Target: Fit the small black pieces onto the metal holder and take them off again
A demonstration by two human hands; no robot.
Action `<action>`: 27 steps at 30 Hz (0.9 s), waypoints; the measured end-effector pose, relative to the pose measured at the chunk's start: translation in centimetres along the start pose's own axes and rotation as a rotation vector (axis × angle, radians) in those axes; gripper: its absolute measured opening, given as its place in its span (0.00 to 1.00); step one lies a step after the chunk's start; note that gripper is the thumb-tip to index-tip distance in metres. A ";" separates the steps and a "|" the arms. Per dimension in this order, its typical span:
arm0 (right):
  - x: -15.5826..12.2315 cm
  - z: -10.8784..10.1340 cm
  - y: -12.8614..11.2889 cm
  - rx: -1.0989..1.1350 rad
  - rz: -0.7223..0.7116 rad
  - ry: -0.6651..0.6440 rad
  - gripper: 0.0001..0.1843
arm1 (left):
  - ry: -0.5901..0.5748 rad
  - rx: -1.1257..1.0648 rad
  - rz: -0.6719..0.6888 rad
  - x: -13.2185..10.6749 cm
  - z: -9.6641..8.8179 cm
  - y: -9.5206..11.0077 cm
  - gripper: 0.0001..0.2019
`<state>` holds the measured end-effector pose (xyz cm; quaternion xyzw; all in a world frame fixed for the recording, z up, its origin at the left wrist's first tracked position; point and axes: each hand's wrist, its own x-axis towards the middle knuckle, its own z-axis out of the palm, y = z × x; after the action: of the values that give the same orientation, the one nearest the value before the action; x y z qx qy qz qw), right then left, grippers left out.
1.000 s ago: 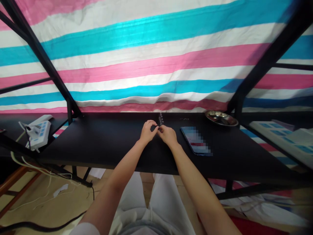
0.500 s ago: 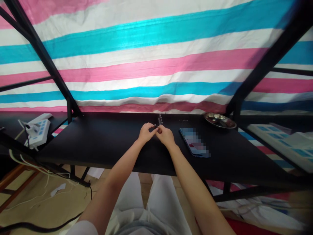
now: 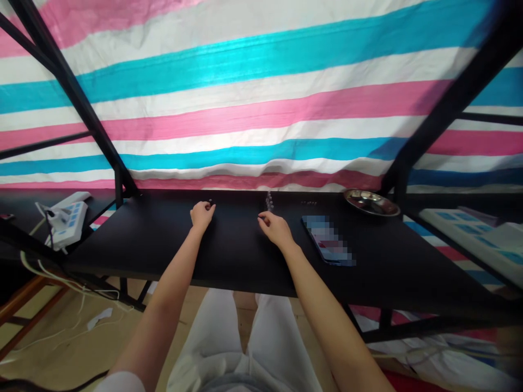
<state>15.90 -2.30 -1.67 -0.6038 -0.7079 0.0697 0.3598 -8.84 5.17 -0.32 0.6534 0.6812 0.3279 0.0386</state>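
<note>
My left hand [image 3: 201, 216] is over the left-middle of the black table [image 3: 134, 239], its fingers curled in. By its thumb and fingertips shows a tiny dark, shiny piece, too small to name. My right hand [image 3: 277, 228] rests near the table's middle with thumb and fingertips pinched together; what they hold, if anything, is too small to tell. Just beyond it stands a clump of small, clear, glinting pieces [image 3: 269, 201]. Farther right, a short row of tiny pieces [image 3: 309, 203] lies close to the back edge.
A phone [image 3: 327, 240] with a blurred screen lies right of my right hand. Behind it is a round metal dish [image 3: 371, 202]. White power strips [image 3: 67, 224] with cables stand at left. Black metal posts [image 3: 93, 130] frame the table before a striped sheet [image 3: 253, 71].
My left hand has moved away to the left from my right hand, where their fingertips met. My right hand has stayed almost in place, fingers still pinched.
</note>
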 end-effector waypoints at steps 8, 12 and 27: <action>-0.2 -0.1 -0.2 -0.014 0.023 0.050 0.13 | -0.071 0.160 -0.152 -1.1 -0.8 -0.8 0.10; -0.1 -0.6 -0.4 -0.117 0.225 0.147 0.14 | -0.080 0.179 -0.186 -1.3 -1.1 -0.6 0.10; 0.4 -0.3 1.0 -0.302 0.404 -0.044 0.12 | 0.250 0.039 -0.049 -3.1 -1.6 1.7 0.25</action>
<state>16.88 -1.78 -1.85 -0.7783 -0.5828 0.0468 0.2289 -7.74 1.59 0.62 0.5911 0.7029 0.3924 -0.0513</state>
